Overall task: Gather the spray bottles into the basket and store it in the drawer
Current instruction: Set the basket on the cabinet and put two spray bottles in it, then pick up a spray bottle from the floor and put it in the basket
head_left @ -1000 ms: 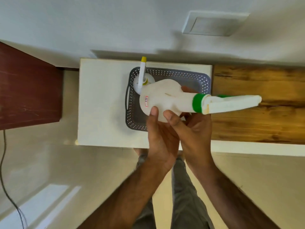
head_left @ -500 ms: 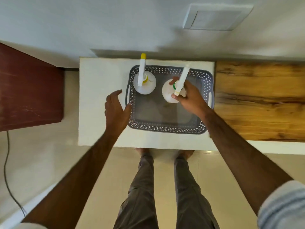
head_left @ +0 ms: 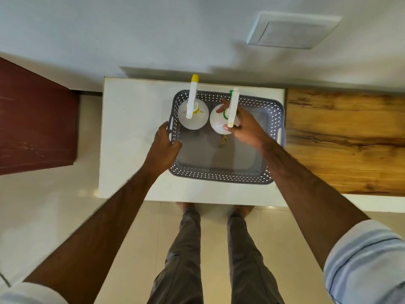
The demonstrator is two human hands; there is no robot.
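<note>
A grey perforated basket (head_left: pixel 221 175) sits on a white cabinet top (head_left: pixel 131 132). Two white spray bottles stand upright in its far half. The yellow-nozzled bottle (head_left: pixel 192 116) is at the far left corner. The green-collared bottle (head_left: pixel 219 122) stands to its right, and my right hand (head_left: pixel 245 128) holds it round the neck and trigger. My left hand (head_left: pixel 164 147) grips the basket's left rim beside the handle slot, thumb over the edge.
A wooden counter (head_left: pixel 346 141) adjoins the cabinet on the right. A dark red cabinet (head_left: pixel 35 123) stands to the left across a gap of floor. A small scrap (head_left: pixel 224 139) lies on the basket floor. The wall runs behind. My legs and feet are below the cabinet edge.
The green-collared bottle went from held sideways above the basket to standing upright inside it. My left hand left the bottle and moved to the basket's left rim, now gripping it.
</note>
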